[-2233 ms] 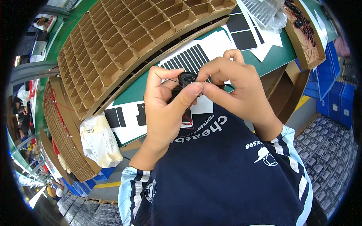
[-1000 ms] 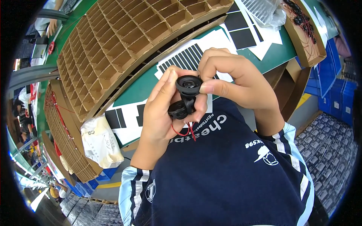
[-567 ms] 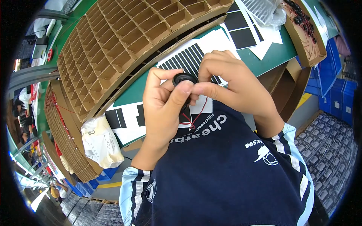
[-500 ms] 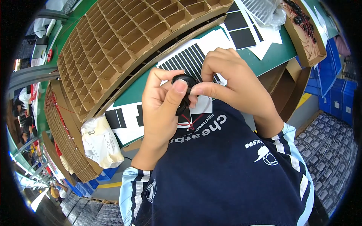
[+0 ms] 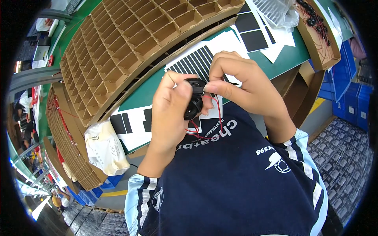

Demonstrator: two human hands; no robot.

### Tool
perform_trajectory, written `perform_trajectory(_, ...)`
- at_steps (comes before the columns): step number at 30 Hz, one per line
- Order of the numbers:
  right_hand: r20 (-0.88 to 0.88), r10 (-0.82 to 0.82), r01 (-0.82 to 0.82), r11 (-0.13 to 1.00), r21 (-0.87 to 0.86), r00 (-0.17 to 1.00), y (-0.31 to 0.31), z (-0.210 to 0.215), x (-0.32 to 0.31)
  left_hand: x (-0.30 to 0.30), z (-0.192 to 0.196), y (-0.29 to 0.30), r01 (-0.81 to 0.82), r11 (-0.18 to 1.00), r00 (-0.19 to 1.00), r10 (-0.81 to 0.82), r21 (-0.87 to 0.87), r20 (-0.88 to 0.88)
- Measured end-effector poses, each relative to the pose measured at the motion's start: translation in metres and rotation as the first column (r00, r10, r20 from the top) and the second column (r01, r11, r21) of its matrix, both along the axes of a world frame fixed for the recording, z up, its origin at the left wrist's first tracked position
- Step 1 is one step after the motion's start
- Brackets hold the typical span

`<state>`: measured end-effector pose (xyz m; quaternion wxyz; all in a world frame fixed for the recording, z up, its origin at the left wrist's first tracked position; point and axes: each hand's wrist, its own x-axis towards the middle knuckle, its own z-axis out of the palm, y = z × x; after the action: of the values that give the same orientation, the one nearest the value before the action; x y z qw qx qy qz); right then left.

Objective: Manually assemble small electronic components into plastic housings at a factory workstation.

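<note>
Large brown cardboard grid tray [image 5: 130, 43] of square cells filled the 11 o'clock region above a green tabletop [image 5: 145, 88]. White sheets printed with black rectangular strips [image 5: 197, 59] lay at centre. The left hand [image 5: 169, 110] and right hand [image 5: 240, 86] met over them, each pinching a small round black component [image 5: 193, 103] (seemingly a miniature speaker) just below centre; thin red wires [image 5: 204, 131] dangled at its 6 o'clock.

Factory assembly bench: cardboard divider tray [image 5: 130, 43], parts crates [image 5: 346, 74].
</note>
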<state>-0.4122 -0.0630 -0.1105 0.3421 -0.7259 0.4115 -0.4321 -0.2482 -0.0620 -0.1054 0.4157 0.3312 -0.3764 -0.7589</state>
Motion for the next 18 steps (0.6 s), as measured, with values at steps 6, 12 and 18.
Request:
perform_trajectory(6, -0.164, -0.022, 0.03, 0.999, 0.045, 0.986, 0.002, 0.008, -0.004, 0.003, -0.007, -0.001, 0.137, 0.99, 0.98, -0.137, -0.013, -0.143)
perform_trajectory(12, 0.286, 0.077, -0.143, 0.966, 0.215, 0.955, 0.004, 0.001, -0.003, 0.005, -0.002, -0.003, 0.166, 0.986, 0.97, -0.159, 0.025, -0.182)
perform_trajectory(18, 0.429, 0.112, -0.24, 0.936, 0.258, 0.896, 0.005, -0.002, 0.001, 0.006, -0.01, -0.003, 0.152, 0.988, 0.936, -0.157, -0.04, -0.315)
